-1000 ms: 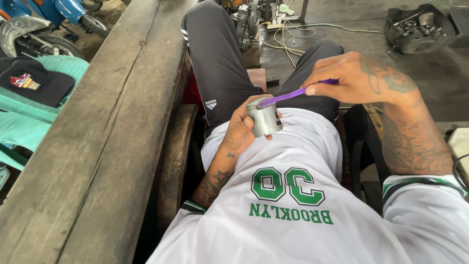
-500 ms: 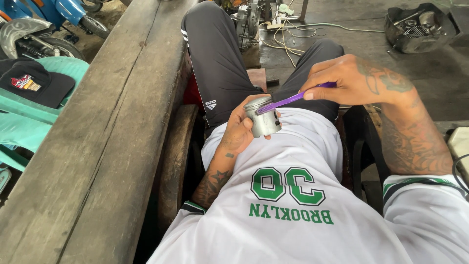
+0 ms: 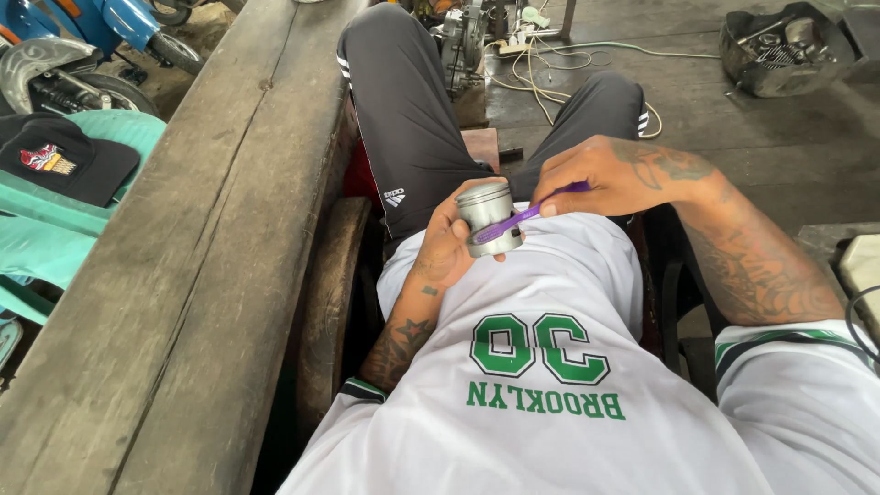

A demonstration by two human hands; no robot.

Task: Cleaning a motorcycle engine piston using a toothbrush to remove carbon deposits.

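Flanking the lap, a wooden beam [image 3: 183, 275] lies left while left hand [image 3: 445, 252] grips a piston [image 3: 489, 218], right hand [image 3: 610, 179] pinching a purple brush [image 3: 522, 217].

One camera on the person's head, looking down and forward over the white shirt [image 3: 550, 385], close above the lap, long wooden bench [image 3: 202, 275] to the shirt's left, floor far beyond the shirt
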